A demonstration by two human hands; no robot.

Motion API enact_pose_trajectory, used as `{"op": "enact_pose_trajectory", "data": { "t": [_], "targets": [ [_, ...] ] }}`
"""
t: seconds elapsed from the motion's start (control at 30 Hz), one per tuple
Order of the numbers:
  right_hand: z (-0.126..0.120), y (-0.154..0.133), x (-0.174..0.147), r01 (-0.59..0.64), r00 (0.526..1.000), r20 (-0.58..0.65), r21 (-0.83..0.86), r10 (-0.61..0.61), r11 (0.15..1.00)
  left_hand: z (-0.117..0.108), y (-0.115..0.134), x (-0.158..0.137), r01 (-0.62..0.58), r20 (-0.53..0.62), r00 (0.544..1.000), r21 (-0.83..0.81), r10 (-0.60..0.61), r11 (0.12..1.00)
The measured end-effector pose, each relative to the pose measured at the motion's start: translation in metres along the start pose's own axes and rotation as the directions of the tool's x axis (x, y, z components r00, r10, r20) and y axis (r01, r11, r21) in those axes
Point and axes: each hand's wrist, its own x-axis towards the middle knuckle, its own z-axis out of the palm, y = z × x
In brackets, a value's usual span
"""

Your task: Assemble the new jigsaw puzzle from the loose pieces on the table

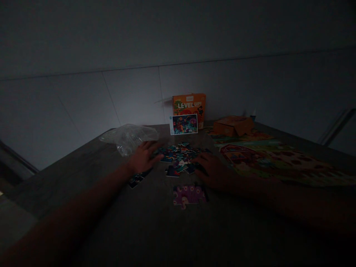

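Note:
A heap of dark, many-coloured jigsaw puzzle pieces (182, 154) lies mid-table between my two hands. My left hand (143, 157) is at the heap's left side, fingers spread and pointing forward. Under its wrist a few dark puzzle pieces (136, 180) show in part. At the right edge of the heap, my right hand (210, 168) has its fingers stretched apart over or against some pieces; the dim light hides whether it touches them. Closer to me rests a small joined section of purple puzzle pieces (189, 195) with ring-shaped spots.
Behind the heap a picture card (184, 124) leans on an orange "LEVEL UP!" box (190, 102). A crumpled clear plastic bag (129, 135) lies at the back left. To the right are a second orange box (233, 126) and a large colourful farm puzzle (267, 157). A wall stands behind the table.

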Motion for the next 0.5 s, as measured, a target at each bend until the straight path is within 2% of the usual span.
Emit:
{"op": "enact_pose_trajectory", "data": {
  "t": [0.07, 0.13, 0.27, 0.5],
  "targets": [
    [0.001, 0.000, 0.000, 0.008, 1.000, 0.004, -0.006, -0.008, 1.000, 0.007, 0.007, 0.001, -0.103, 0.094, 0.990, -0.016, 0.104, 0.995],
    [0.001, 0.000, 0.000, -0.001, 1.000, 0.020, -0.009, 0.001, 1.000, 0.011, 0.009, 0.002, -0.142, 0.136, 0.980, -0.041, 0.146, 0.989],
    [-0.001, -0.001, 0.000, -0.041, 0.998, 0.053, 0.003, 0.041, 0.999, 0.009, 0.002, 0.004, -0.149, 0.098, 0.983, -0.058, 0.154, 0.987],
    [-0.002, -0.001, 0.000, -0.010, 0.999, 0.033, -0.007, 0.010, 1.000, -0.001, -0.003, 0.004, -0.132, 0.021, 0.991, -0.024, 0.133, 0.991]
  ]
}}
